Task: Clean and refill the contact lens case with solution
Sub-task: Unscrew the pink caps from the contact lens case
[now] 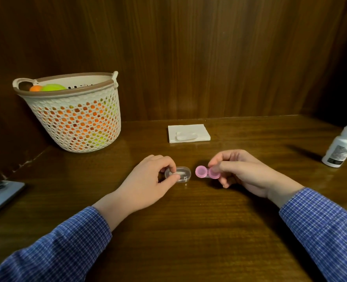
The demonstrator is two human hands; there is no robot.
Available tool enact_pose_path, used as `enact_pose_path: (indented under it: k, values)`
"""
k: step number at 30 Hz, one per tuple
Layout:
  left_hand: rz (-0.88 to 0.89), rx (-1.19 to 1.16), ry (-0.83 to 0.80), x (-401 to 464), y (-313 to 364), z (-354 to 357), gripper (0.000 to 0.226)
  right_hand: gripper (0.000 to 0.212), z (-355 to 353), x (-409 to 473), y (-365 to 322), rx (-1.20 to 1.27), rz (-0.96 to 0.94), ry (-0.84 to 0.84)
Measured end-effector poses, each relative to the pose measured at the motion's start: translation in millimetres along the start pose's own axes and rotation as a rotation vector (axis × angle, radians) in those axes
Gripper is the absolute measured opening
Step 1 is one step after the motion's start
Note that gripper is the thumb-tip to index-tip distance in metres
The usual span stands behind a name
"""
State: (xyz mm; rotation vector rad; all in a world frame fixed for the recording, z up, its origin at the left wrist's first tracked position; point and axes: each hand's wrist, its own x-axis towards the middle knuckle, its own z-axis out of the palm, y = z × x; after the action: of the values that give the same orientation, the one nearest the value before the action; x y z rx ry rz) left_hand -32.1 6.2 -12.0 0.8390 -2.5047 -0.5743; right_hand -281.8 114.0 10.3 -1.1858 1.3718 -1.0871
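Head view: right hand (242, 171) pinches pink lens case (207, 173), half hidden; left hand (148, 180) grips clear box (180, 175).

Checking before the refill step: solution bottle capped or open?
Capped. The white bottle at the table's right edge stands upright, untouched, with its white cap on; both hands are elsewhere.

Dark brown wooden bench (189, 231) with a glossy, grained top, backed by a wall of vertical wood panelling (209, 47) in the same tone. A side panel (3, 127) closes the left end, forming a corner. Warm light gives soft reflections on the surface; the upper right corner lies in shadow
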Motion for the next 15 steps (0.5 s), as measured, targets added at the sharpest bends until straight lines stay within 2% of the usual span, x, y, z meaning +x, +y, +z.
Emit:
enact_pose_path:
  k: [15]
  values:
    - [-0.058,0.079,0.103,9,-17,-9,0.006,0.006,1,1,1,-0.034,0.0,0.009]
